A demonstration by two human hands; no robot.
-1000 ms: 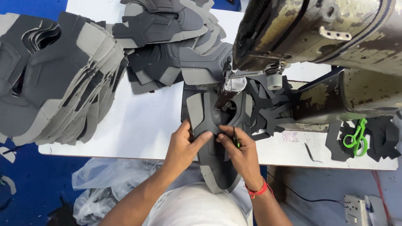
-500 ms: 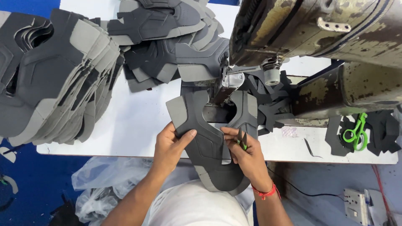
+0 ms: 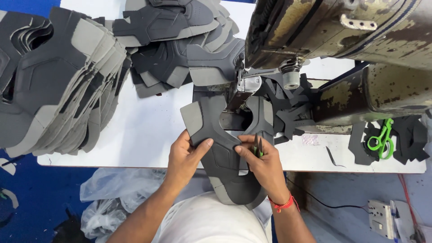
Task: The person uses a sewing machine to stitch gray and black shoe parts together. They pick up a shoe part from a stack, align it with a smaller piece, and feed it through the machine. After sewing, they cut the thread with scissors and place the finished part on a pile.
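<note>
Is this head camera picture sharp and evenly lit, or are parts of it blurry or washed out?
Head view: bright, even light; the white worktable is nearly washed out, shadows soft. The left hand, right hand and the dark grey and light grey shoe upper piece they hold are fairly sharp. The worn sewing machine looms large and slightly bowed near the lens.

Worn metal sewing machine [image 3: 342, 40] as landmark: tall stack of grey-black shoe upper pieces [image 3: 49, 81] far left, smaller fanned pile [image 3: 180, 40] just left, green plastic-handled snips [image 3: 381, 139] below right, crumpled clear plastic bag [image 3: 108, 198] lower left.
</note>
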